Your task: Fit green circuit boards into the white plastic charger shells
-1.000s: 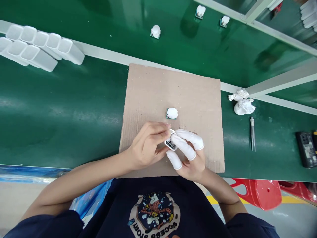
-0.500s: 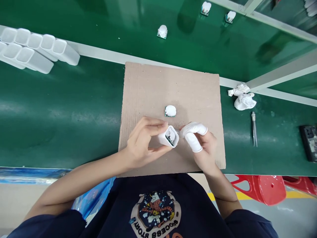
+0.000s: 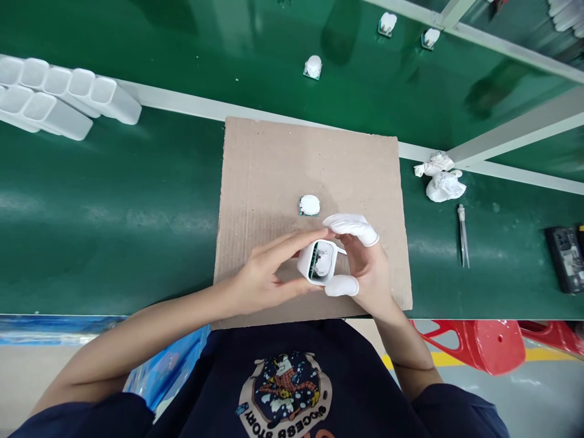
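A white rounded-square plastic housing (image 3: 302,265) is held over the cardboard with its open end toward me. Inside it shows a green circuit board with a lump of white putty-like material (image 3: 323,258). My left hand (image 3: 269,267) grips the housing from the left, fingers along the top and thumb below. My right hand (image 3: 365,258), with white finger cots on thumb and fingers, closes round the housing's right side near the rim. Just above the hands, a small circuit board topped with white material (image 3: 309,205) lies on the cardboard sheet (image 3: 283,152).
Several white housings (image 3: 59,115) stand in rows at the left. More white-topped boards (image 3: 312,67) sit on the raised green shelf. Crumpled white lumps (image 3: 446,185), tweezers (image 3: 463,234) and a black device (image 3: 566,258) lie at the right. Red stools (image 3: 499,344) stand below the bench edge.
My right hand has opened its curled fingers and come round the housing's right side and rim. The housing has turned, its opening facing up more, and moved slightly right.
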Action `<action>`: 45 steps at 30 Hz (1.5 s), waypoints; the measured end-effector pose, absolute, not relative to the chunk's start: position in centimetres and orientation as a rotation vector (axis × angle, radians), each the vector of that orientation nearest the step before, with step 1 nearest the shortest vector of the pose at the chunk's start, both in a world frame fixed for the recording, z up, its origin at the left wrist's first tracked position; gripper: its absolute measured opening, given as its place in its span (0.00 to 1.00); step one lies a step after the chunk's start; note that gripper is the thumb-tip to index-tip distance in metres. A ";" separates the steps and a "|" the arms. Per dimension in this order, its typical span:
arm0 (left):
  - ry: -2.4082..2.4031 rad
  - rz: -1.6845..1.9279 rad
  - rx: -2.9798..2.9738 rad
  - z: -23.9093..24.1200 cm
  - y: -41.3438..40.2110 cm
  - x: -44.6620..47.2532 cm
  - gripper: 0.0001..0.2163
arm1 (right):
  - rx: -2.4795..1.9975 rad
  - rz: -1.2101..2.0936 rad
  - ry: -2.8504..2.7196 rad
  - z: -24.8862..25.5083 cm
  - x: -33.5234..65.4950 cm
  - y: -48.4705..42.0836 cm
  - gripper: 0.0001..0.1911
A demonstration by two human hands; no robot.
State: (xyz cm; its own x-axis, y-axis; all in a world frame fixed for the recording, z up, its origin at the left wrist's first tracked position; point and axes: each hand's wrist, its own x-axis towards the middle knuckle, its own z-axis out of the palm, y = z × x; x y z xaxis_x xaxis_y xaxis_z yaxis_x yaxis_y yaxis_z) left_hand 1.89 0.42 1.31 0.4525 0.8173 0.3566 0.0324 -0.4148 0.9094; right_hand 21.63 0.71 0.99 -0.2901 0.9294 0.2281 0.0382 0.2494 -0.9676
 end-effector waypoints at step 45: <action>0.387 0.558 1.649 1.4 1.7 -0.2 0.29 | -1.020 1.482 -1.366 1.9 22.1 0.8 0.11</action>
State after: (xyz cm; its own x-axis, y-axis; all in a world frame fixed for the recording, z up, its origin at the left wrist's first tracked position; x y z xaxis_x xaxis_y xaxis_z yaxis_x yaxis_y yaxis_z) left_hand -0.17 1.65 1.36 0.8243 0.5491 0.1381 -0.0626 -0.1540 0.9861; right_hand 22.11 0.76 1.93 -0.3017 0.9533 -0.0172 -0.0600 -0.0369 -0.9975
